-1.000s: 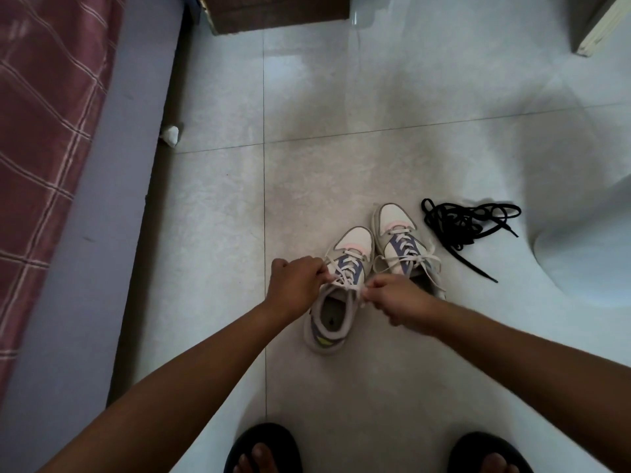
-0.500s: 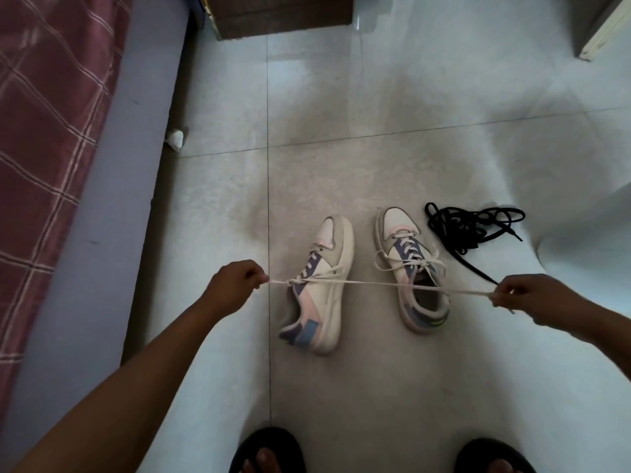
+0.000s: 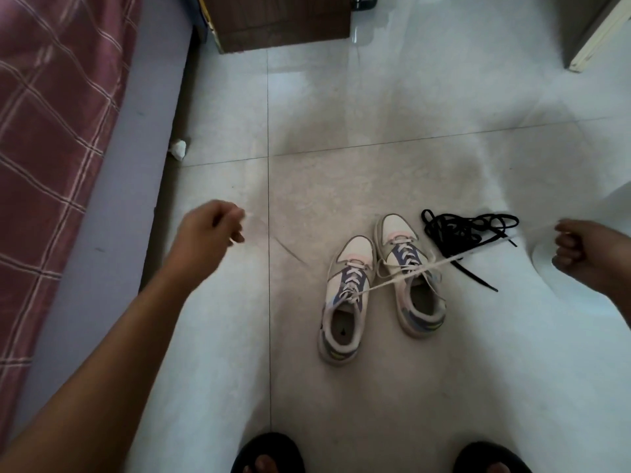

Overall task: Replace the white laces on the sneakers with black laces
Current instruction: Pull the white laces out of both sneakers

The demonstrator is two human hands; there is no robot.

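A: Pulling is seen from both sides: the white lace (image 3: 403,276) is pinched by the left hand (image 3: 208,230) and gripped by the right hand (image 3: 577,247), farther apart than before.

B: The left sneaker (image 3: 345,302), tipped earlier, is righted mid-floor; its bow is undone. Black laces (image 3: 461,230) lie untouched beside the right sneaker (image 3: 409,278).

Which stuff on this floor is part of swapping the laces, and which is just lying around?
Part of the job:
- left sneaker
- right sneaker
- white lace, pulled by right hand
- black laces

Lying around:
- crumpled white scrap beside the bed
- wooden cabinet
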